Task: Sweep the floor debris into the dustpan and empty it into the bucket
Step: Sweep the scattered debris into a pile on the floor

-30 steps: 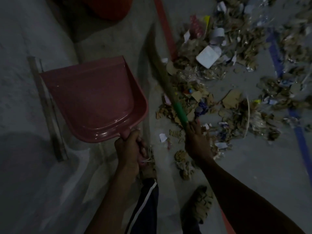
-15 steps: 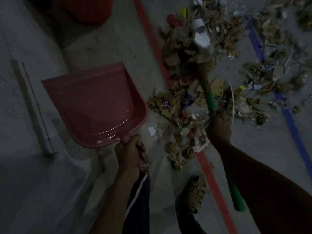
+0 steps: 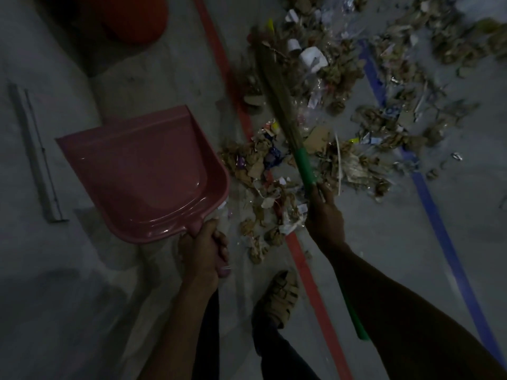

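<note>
1. Head view, the only 1 available, looks down on a dim grey concrete floor (image 3: 370, 256) where a scatter of brown leaves, cardboard scraps, white paper and clear plastic film, the debris (image 3: 274, 171), lies across a red floor stripe (image 3: 310, 270) and out toward a blue floor stripe (image 3: 439, 223).
2. The left hand (image 3: 201, 250) has its fingers curled tight round the short handle of a pink plastic dustpan (image 3: 145, 174). The pan looks to be held off the floor, tilted, and empty, its right edge just beside the nearest scraps.
3. The right hand (image 3: 325, 215) is wrapped round the green handle of a grass-bristle broom (image 3: 277, 89), gripping near where handle meets bristles; the blurred bristle end lies over the far part of the pile.
4. An orange-red plastic bucket (image 3: 131, 17) sits at the top left, well apart from the pile.
5. Judged by look, the litter is light, dry and loose. Paper and film will likely flutter or skid, so short, low strokes suit it.
6. The dustpan seems stiff, light and smooth; the handle is the natural hold, with its lip pressed flat to the floor before anything is swept in.
7. A sandalled foot (image 3: 279, 294) stands near the red stripe.
</note>
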`<state>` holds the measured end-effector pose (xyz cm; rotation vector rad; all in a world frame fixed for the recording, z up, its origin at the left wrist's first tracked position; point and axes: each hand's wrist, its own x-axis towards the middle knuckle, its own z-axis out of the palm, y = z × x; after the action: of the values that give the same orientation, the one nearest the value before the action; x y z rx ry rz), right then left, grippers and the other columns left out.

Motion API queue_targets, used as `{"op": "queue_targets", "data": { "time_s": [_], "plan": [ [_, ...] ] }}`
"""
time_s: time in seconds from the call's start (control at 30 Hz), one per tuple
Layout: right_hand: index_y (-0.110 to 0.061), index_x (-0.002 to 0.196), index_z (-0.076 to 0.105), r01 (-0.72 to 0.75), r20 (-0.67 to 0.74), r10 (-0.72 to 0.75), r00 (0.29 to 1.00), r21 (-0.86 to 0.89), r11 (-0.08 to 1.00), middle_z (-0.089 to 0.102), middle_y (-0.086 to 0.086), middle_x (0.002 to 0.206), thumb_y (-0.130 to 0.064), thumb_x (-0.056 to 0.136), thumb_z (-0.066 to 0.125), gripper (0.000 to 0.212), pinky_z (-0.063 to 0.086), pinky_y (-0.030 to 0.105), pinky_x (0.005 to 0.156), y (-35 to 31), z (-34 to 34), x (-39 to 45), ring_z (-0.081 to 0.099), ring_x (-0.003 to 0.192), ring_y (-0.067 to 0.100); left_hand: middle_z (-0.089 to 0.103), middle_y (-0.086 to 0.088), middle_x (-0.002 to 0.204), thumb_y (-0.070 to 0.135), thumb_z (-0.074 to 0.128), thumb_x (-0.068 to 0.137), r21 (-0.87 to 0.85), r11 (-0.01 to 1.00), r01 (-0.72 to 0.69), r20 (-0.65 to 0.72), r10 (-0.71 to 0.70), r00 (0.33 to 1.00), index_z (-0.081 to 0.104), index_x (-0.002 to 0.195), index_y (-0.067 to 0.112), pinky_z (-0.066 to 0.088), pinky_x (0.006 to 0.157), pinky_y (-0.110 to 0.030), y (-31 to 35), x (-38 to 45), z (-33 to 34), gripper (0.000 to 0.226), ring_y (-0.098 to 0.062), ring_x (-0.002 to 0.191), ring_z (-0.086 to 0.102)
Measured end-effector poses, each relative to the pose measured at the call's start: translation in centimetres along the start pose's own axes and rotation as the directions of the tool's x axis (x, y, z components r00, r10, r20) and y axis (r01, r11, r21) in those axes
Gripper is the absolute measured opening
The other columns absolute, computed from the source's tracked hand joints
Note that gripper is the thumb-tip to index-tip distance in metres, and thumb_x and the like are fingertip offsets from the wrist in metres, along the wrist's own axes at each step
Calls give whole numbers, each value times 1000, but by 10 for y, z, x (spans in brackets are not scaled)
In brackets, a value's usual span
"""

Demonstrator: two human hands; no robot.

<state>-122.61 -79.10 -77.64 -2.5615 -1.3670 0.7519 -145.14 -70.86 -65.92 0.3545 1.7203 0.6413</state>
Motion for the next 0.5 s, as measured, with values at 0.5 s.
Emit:
{"op": "queue_targets", "data": {
  "time_s": [0.5],
  "plan": [
    [-17,152,38,302,291,-284,914,-16,953,36,10,154,-15,89,54,65,48,32,56,20,78,-96,64,90,34,49,-4,53,15,67,86,-7,998,63,-76,-63,995,47,57,15,29,40,-19,-69,-5,-48,35,-14,37,39]
  ]
}}
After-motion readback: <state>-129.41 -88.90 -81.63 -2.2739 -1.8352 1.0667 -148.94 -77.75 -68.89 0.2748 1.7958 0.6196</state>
